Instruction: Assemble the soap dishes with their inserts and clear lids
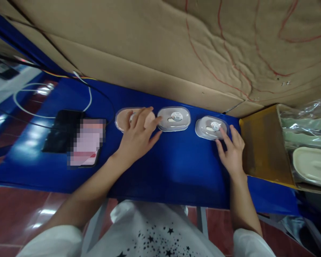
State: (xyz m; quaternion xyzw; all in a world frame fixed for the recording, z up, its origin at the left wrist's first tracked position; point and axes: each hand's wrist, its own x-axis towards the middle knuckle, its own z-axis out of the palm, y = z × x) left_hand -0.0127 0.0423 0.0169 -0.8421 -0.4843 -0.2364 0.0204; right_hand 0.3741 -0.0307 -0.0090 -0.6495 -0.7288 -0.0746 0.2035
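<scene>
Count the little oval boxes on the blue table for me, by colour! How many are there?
Pink oval box: 1, under the left hand at
Grey oval boxes: 2, one in the middle and one touched by the right hand
Total: 3

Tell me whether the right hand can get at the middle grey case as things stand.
Probably yes: the right hand touches the right-most case, and bare blue table lies between it and the middle grey case.
</scene>
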